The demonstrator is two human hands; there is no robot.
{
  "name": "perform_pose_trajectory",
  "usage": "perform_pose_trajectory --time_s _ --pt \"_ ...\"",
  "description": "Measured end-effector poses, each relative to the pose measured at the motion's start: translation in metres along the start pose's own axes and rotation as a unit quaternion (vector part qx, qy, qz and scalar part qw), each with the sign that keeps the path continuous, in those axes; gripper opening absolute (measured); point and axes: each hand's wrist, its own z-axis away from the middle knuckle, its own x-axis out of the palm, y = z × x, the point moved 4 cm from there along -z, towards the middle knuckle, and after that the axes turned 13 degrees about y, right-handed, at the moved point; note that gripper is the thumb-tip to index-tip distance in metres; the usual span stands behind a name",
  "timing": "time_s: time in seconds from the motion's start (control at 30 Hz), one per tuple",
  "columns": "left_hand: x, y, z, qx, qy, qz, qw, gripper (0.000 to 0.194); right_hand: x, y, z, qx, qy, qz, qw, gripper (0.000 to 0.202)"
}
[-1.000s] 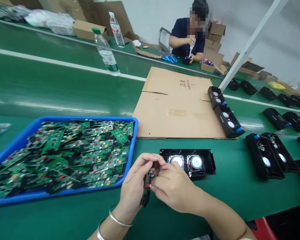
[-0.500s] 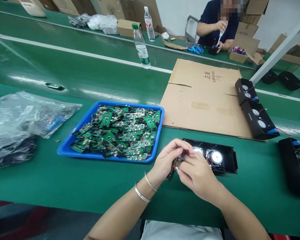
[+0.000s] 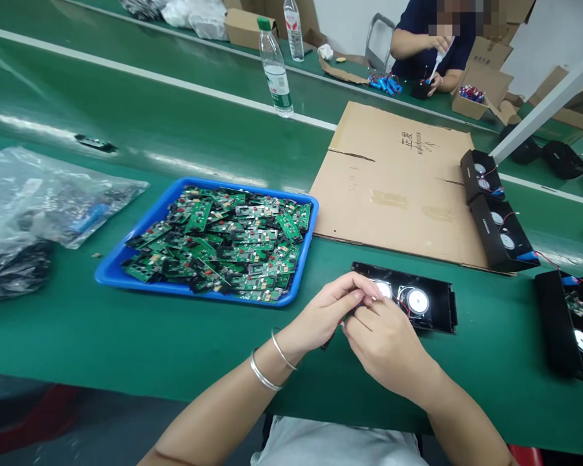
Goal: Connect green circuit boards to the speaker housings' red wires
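Note:
My left hand [image 3: 323, 314] is closed around a small dark circuit board [image 3: 328, 341], mostly hidden by the fingers, with only its lower end showing. Pressed up against it, my right hand [image 3: 387, 340] has its fingers curled in a pinch; what they grip is covered. Just behind both hands lies a black speaker box [image 3: 436, 296] with two round silver-white speakers and a red wire, partly blocked by the fingers. To the left, a blue tray [image 3: 298, 275] holds a heap of green circuit boards [image 3: 252, 236].
Flattened cardboard [image 3: 393, 175] lies beyond the speaker box. More black speaker boxes [image 3: 502, 233] stand at the right, another [image 3: 556, 323] nearer. Plastic bags [image 3: 43, 200] lie left. A water bottle [image 3: 276, 81] stands behind. Across the table, a person [image 3: 430, 45] holds a white tool.
The view has shifted slightly, so the tray and bags appear further left. Both hands stay together, and the board between them is more hidden than before.

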Motion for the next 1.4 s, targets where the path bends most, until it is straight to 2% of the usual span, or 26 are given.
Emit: perform_pose_trajectory --time_s 0.13,0.27,0.47,0.57,0.73,0.9,1.1,1.4 --pt "0.002 0.001 0.003 0.004 0.003 -0.007 1.000 0.016 -0.002 -0.002 -0.001 0.004 0.022 -0.006 1.000 0.037" --pt "0.001 0.002 0.006 0.040 -0.005 -0.031 0.999 0.017 -0.001 -0.002 -0.001 0.013 -0.002 -0.015 1.000 0.039" --pt "-0.001 0.003 0.011 0.081 -0.052 -0.010 0.995 0.019 0.002 -0.001 0.001 0.035 -0.027 -0.096 0.994 0.035" --pt "-0.003 0.003 0.012 0.094 -0.045 0.000 0.994 0.019 0.004 -0.002 0.001 0.040 -0.022 -0.088 0.995 0.035" --pt "-0.004 -0.002 0.012 0.054 -0.026 0.011 0.998 0.018 0.001 -0.003 -0.003 0.018 -0.003 -0.077 0.997 0.041" --pt "-0.003 -0.005 0.011 0.010 -0.011 0.096 0.995 0.012 0.002 -0.001 -0.004 0.027 -0.032 -0.102 0.994 0.042" --pt "-0.003 -0.012 0.009 -0.051 0.015 0.163 0.985 0.011 0.004 0.000 -0.004 0.036 -0.028 -0.112 0.993 0.042" --pt "-0.004 -0.019 0.007 -0.076 0.024 0.201 0.976 0.006 0.003 0.003 -0.003 0.050 -0.026 -0.125 0.991 0.039"
